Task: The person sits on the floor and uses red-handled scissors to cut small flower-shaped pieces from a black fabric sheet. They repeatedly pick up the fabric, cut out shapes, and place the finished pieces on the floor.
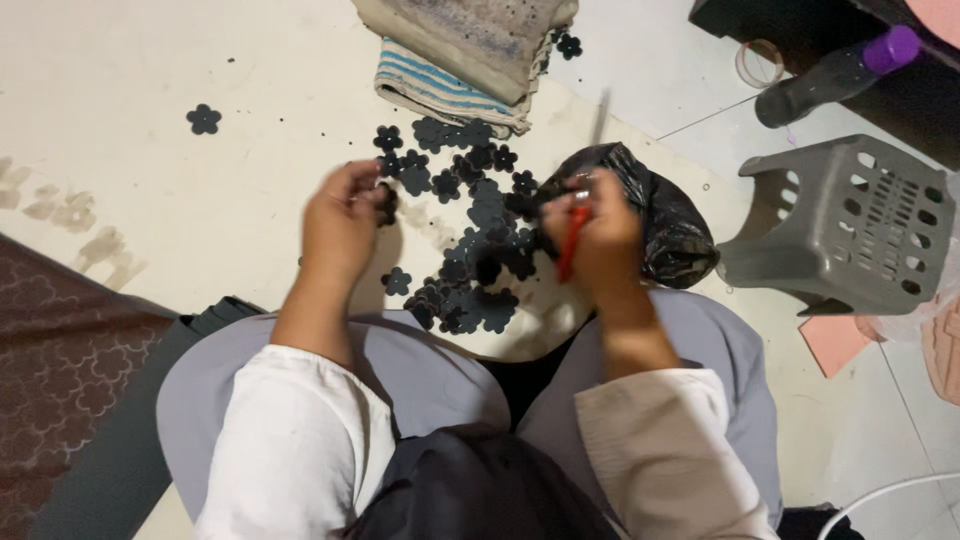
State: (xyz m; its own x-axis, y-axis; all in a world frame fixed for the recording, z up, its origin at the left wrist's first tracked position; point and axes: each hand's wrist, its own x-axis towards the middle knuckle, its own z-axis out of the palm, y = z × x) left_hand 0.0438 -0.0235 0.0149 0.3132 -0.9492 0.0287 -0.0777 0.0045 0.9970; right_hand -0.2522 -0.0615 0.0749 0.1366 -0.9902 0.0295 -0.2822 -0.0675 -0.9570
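Note:
My left hand pinches a small black flower-shaped cutout between its fingertips, just above the floor. In my right hand is a thin tool with a red handle, its pale blade pointing up and away, blurred. Between the two hands lies a pile of several black flower cutouts on the pale floor. I sit with my knees apart in grey trousers, white sleeves on both arms.
A black plastic bag lies just right of the pile. A grey slatted plastic stool is tipped at right. Folded striped cloth sits above the pile. A dark bottle with purple cap, a tape ring, one stray cutout, a patterned mat.

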